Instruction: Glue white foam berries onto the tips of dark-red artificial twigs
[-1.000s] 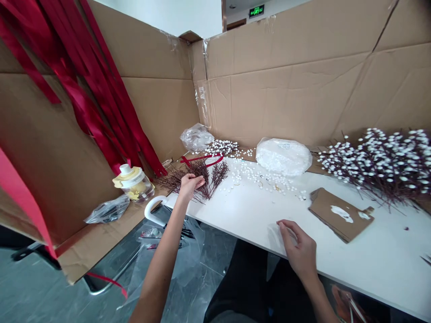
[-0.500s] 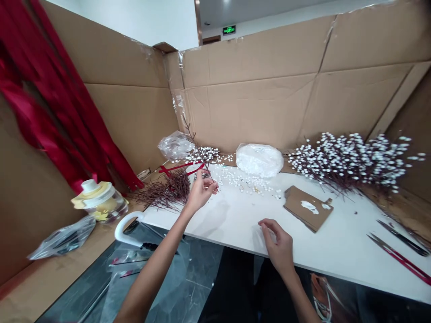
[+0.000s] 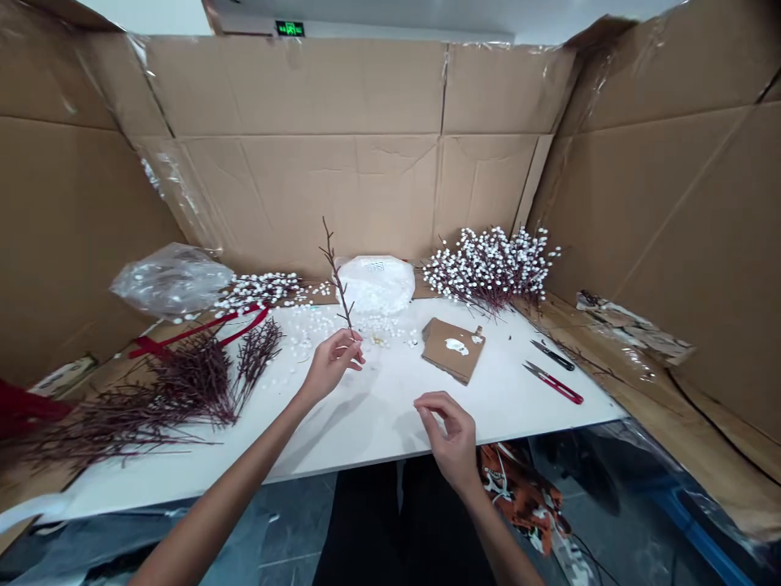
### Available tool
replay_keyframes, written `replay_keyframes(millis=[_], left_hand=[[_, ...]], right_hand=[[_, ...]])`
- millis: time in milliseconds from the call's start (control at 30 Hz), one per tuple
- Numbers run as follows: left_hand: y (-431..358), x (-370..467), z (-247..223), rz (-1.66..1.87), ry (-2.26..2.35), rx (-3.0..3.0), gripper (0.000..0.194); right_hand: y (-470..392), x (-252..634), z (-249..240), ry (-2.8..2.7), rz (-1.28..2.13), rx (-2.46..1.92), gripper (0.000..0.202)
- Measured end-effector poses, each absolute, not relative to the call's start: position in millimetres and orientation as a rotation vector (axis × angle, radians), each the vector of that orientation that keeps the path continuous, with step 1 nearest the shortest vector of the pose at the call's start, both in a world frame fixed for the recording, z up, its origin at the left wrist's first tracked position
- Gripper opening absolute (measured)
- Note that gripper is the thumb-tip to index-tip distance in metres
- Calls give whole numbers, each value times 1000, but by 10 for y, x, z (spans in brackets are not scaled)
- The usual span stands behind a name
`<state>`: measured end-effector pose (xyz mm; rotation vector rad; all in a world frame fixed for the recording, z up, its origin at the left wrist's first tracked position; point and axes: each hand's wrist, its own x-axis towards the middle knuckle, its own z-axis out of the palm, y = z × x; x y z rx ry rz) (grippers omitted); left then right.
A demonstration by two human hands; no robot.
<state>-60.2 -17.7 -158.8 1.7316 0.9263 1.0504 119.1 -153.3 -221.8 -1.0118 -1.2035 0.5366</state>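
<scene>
Upright in my left hand (image 3: 333, 364) is a bare brown twig (image 3: 338, 277) with short side shoots, pinched near its lower end. My right hand (image 3: 450, 439) hovers over the table's front part, thumb and forefinger brought together; whether something tiny is between them I cannot make out. Just beyond it lies a cardboard piece (image 3: 436, 358) with white paste (image 3: 456, 347) on it. Loose white beads (image 3: 396, 332) are scattered behind my left hand. A pile of bare twigs (image 3: 195, 378) lies at the left, under a red ribbon (image 3: 244, 327).
Branches with white beads (image 3: 488, 268) lie at the back right, more bead branches (image 3: 262, 289) at the back left. A white plastic bag (image 3: 375, 285) stands between them. Black-handled snips (image 3: 554, 356) and red-handled snips (image 3: 555, 382) lie right. Cardboard walls (image 3: 305, 179) enclose the white table (image 3: 366, 423).
The view has swung to the right, bringing the right wall into sight. My left hand still holds the twig, which now stands more upright. My right hand keeps its pinched pose.
</scene>
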Motion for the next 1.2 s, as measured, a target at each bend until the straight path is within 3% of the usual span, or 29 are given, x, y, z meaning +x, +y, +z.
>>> replay_keyframes(millis=[333, 733, 900, 1200], left_hand=[[-72, -313, -1925, 874, 813, 1658, 23], [-132, -320, -1988, 782, 815, 1733, 21], [-139, -328, -2023, 766, 775, 1745, 22], [-163, -308, -2007, 746, 762, 1695, 25]], right_hand=[[-1508, 1592, -2023, -1019, 673, -1077, 19], [-339, 1610, -1379, -1156, 873, -978, 38], [-170, 1531, -1293, -1231, 1024, -864, 33], [-595, 1721, -1483, -1170, 733, -984, 34]])
